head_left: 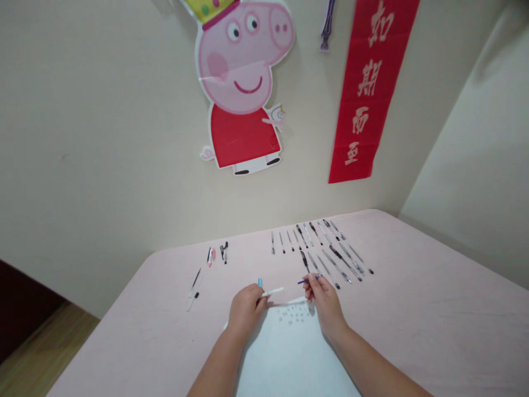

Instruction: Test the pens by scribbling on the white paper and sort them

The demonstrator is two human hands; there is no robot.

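My left hand (pixel 248 309) is closed around a white pen barrel (pixel 273 291), whose end points to the right. Just beyond those fingers shows a small light-blue pen cap (pixel 260 282); whether it touches the hand I cannot tell. Between the fingertips of my right hand (pixel 324 300) is a thin dark-blue pen refill (pixel 303 281), lying roughly level, its tip pointing left. The barrel and the refill are apart. Under both hands lies a white sheet of paper (pixel 297 353) with rows of small handwritten marks near its far edge.
Two rows of pens and refills (pixel 326 237) lie at the back right of the pink-covered table (pixel 413 309). Loose pen parts (pixel 223 252), a red-and-white pen (pixel 210 257) and a clear barrel (pixel 192 300) lie at left. The wall (pixel 124 165) stands behind.
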